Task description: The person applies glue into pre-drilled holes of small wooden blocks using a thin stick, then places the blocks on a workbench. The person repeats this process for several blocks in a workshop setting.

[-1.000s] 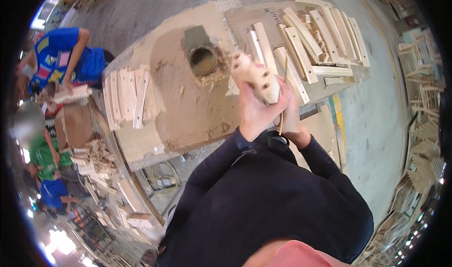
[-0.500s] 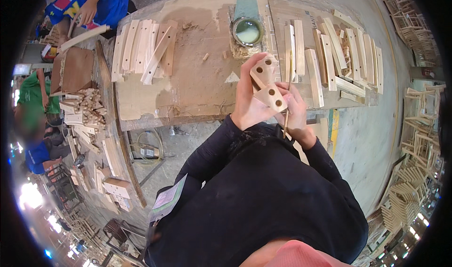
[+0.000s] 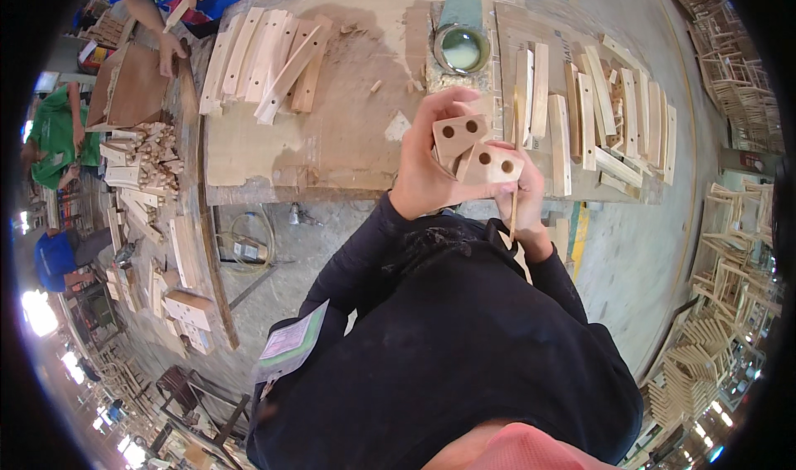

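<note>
My left hand (image 3: pixel 419 167) is wrapped round two pale wooden pieces, one overlapping the other. The upper wooden piece (image 3: pixel 461 139) and the lower wooden piece (image 3: pixel 495 172) each show an end face with two round dark holes. My right hand (image 3: pixel 528 192) is closed on a thin stick (image 3: pixel 514 209), held lengthwise, and its fingers meet the right side of the lower piece. Both ends of the stick stick out past the fingers; what kind of tool it is I cannot tell. Just beyond my hands stands a round pot (image 3: pixel 462 50) with whitish liquid in it.
Slightly curved wooden slats (image 3: pixel 264 55) lie on the cardboard-covered table (image 3: pixel 365 151) at left, and more slats (image 3: pixel 626 113) at right. A side bench (image 3: pixel 217 259) bears heaps of small wooden parts. A co-worker's hand (image 3: pixel 172 54) is at far left. Wooden frames (image 3: pixel 705 370) stack up at right.
The two wooden pieces have turned, so their holes now lie more side by side. The whole view has shifted a little. The far-left co-worker's hands and wooden slat have moved.
</note>
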Demonstrator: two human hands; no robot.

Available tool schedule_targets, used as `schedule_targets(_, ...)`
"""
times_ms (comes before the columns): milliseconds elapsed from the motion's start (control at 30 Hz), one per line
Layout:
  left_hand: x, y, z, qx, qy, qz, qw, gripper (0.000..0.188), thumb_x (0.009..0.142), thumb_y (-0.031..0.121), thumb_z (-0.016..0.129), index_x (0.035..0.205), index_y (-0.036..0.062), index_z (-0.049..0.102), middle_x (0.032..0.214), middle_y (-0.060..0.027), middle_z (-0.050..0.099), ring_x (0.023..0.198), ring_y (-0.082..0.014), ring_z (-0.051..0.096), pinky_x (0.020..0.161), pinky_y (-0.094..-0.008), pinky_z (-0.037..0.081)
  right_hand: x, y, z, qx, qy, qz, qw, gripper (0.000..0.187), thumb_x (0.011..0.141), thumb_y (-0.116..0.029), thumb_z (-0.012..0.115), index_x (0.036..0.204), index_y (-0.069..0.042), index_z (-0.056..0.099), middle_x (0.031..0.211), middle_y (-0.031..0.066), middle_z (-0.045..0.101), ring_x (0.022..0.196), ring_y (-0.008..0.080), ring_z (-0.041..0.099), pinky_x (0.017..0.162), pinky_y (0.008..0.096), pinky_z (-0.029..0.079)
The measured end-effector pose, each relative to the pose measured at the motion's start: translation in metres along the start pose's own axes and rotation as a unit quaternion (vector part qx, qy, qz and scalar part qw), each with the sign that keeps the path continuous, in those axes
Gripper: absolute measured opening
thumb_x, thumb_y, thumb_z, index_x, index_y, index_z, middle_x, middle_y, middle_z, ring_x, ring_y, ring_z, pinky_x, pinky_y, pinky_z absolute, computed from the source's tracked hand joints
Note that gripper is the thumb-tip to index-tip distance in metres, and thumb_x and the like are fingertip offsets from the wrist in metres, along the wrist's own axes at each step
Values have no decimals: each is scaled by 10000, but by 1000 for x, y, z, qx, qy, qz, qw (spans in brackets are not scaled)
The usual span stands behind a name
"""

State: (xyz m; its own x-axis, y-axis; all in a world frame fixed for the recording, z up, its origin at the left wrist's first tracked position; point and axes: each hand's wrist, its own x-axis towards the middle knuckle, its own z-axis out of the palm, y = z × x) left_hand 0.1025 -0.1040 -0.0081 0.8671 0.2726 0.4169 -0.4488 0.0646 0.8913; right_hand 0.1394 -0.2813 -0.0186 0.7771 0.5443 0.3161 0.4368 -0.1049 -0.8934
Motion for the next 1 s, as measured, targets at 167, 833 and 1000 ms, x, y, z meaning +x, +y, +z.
schedule_targets(167, 1, 9, -7, 15, -11, -7, 1000, 627, 613, 121, 973, 1119, 24, 616, 1073, -75, 688, 964, -136, 670, 847, -300, 550, -2, -2, -1, -6, -42, 72, 996, 351, 882, -12, 710, 1227, -8, 649, 1167, 110, 673, 1091, 194, 649, 938, 323, 509)
schedule_targets(833, -8, 15, 20, 56, 165, -117, 978, 647, 708, 97, 927, 1196, 12, 510, 1062, -72, 641, 955, -112, 634, 834, -276, 545, -4, 12, 24, -42, 31, 46, 998, 548, 798, 28, 771, 1310, 46, 575, 1179, 187, 678, 1056, 279, 695, 936, 349, 525)
schedule_targets(1000, 3, 19, 2, 81, 64, -45, 994, 660, 645, 124, 953, 1171, 4, 573, 1120, -84, 619, 1007, -167, 629, 893, -315, 518, 1, 5, 9, -47, -51, 25, 997, 457, 863, 29, 690, 1305, 47, 577, 1180, 192, 676, 1034, 295, 694, 914, 360, 523)
